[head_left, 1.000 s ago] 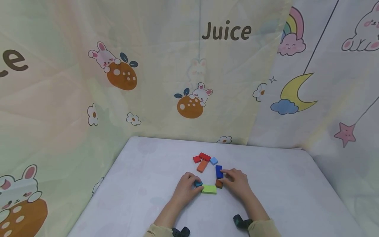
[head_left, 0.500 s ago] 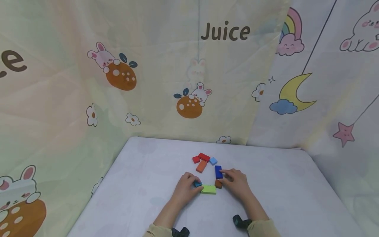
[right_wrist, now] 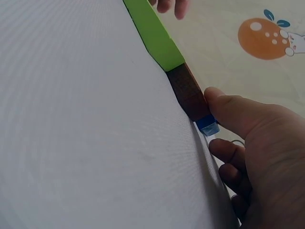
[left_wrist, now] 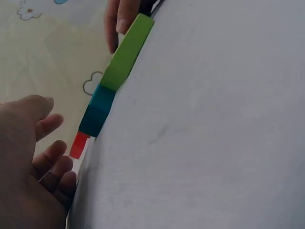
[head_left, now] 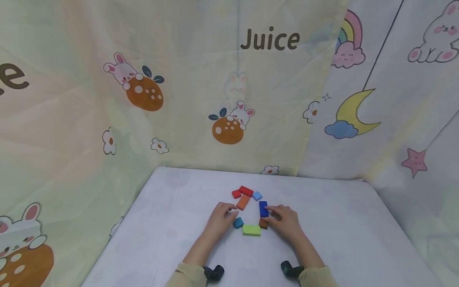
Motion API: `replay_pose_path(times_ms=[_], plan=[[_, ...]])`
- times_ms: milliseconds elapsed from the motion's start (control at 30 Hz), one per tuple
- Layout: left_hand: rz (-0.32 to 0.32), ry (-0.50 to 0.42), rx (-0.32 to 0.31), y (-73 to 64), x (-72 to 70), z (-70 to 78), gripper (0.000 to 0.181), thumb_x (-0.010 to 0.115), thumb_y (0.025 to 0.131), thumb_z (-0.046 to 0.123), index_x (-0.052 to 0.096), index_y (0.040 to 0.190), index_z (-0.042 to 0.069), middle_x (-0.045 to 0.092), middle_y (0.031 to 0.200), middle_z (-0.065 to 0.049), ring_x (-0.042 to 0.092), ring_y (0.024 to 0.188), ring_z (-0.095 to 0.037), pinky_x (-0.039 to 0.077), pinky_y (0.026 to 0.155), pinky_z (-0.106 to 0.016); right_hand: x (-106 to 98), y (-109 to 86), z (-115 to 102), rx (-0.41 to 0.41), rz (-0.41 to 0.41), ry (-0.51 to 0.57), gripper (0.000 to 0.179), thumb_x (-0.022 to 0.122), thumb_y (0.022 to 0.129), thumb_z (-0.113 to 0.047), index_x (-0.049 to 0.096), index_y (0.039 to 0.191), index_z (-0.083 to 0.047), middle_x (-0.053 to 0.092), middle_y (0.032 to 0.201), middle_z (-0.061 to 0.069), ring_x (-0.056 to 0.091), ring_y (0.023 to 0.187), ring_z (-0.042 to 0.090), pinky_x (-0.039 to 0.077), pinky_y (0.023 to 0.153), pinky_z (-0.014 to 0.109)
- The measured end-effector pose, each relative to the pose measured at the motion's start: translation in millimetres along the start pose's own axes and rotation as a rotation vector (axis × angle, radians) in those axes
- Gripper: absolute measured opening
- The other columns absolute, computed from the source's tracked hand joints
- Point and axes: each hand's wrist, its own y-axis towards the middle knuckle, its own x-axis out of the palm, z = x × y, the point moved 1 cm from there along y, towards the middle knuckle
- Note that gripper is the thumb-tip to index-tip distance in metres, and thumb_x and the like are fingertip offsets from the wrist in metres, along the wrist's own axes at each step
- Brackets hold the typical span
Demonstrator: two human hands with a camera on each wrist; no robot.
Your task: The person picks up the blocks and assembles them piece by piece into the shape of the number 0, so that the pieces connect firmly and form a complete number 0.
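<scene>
My left hand [head_left: 221, 218] is off the teal block [head_left: 238, 223], its thumb and forefinger parted near the orange block [head_left: 243, 202], holding nothing. In the left wrist view that hand [left_wrist: 31, 148] has loosely bent fingers beside the teal block. My right hand [head_left: 285, 221] rests at the right side of the dark blue block [head_left: 263, 209] and the brown block [head_left: 263, 223], a fingertip at the blue one and the thumb by the brown one. The right wrist view has its thumb [right_wrist: 236, 110] against or beside the brown block [right_wrist: 187, 90]. A lime green block [head_left: 252, 230] lies nearest me.
Behind the orange block are a long red block [head_left: 246, 191], a small red block [head_left: 236, 194] and a light blue block [head_left: 257, 195]. All lie on a white-covered table [head_left: 172, 239]. Printed cloth [head_left: 193, 71] hangs behind it.
My left hand has let go of the teal block and moved slightly up and away from it, towards the orange block. The right hand keeps its place by the blue and brown blocks.
</scene>
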Motion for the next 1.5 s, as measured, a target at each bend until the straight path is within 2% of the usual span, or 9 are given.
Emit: replay_pose_path(times_ms=[200, 367, 600, 800, 1000, 1500], plan=[[-0.023, 0.021, 0.01, 22.9, -6.6, -3.4, 0.032, 0.062, 0.096, 0.044, 0.063, 0.126, 0.034, 0.057, 0.126, 0.004, 0.055, 0.118, -0.016, 0.053, 0.098, -0.039, 0.5, 0.5, -1.7, 0.004, -0.005, -0.003, 0.047, 0.076, 0.083, -0.047, 0.067, 0.126, -0.031, 0.066, 0.104, -0.006, 0.055, 0.102, 0.018, 0.042, 0.096, 0.051], [-0.053, 0.037, 0.017, 38.9, -6.9, -3.5, 0.035, 0.06, 0.096, 0.044, 0.062, 0.13, 0.036, 0.057, 0.131, 0.001, 0.054, 0.124, -0.021, 0.052, 0.099, -0.046, 1.3, 0.6, -1.4, 0.003, -0.008, -0.003, 0.048, 0.076, 0.083, -0.048, 0.067, 0.126, -0.03, 0.066, 0.103, -0.006, 0.055, 0.101, 0.018, 0.042, 0.095, 0.05], [-0.124, 0.04, -0.023, 53.4, -5.3, -0.8, 0.04, 0.061, 0.094, 0.049, 0.062, 0.132, 0.037, 0.057, 0.134, -0.002, 0.049, 0.13, -0.027, 0.048, 0.102, -0.053, -1.3, -1.4, -2.1, -0.007, 0.002, -0.001, 0.047, 0.076, 0.082, -0.049, 0.067, 0.125, -0.03, 0.066, 0.103, -0.006, 0.055, 0.101, 0.018, 0.042, 0.095, 0.053], [-0.131, 0.147, 0.01, 64.1, -0.7, -4.4, 0.037, 0.062, 0.094, 0.049, 0.063, 0.13, 0.041, 0.057, 0.132, -0.003, 0.048, 0.129, -0.027, 0.048, 0.102, -0.051, 1.0, -0.7, -2.0, -0.001, -0.007, 0.0, 0.048, 0.075, 0.083, -0.049, 0.066, 0.126, -0.03, 0.067, 0.106, -0.006, 0.055, 0.107, 0.019, 0.041, 0.099, 0.051], [-0.133, 0.188, 0.019, 69.2, 2.1, -7.5, 0.034, 0.063, 0.094, 0.047, 0.066, 0.127, 0.04, 0.057, 0.132, -0.002, 0.047, 0.127, -0.024, 0.048, 0.102, -0.046, 1.9, 0.1, -1.3, -0.002, -0.002, -0.002, 0.049, 0.075, 0.083, -0.05, 0.066, 0.126, -0.03, 0.067, 0.108, -0.005, 0.055, 0.108, 0.02, 0.041, 0.1, 0.052], [-0.103, 0.175, 0.019, 63.2, 1.3, -2.7, 0.037, 0.065, 0.092, 0.047, 0.068, 0.127, 0.034, 0.059, 0.129, -0.001, 0.049, 0.122, -0.022, 0.049, 0.1, -0.043, 1.4, 0.9, -0.5, 0.0, -0.011, -0.005, 0.049, 0.074, 0.083, -0.051, 0.066, 0.127, -0.031, 0.067, 0.109, -0.004, 0.055, 0.109, 0.02, 0.042, 0.1, 0.052]])
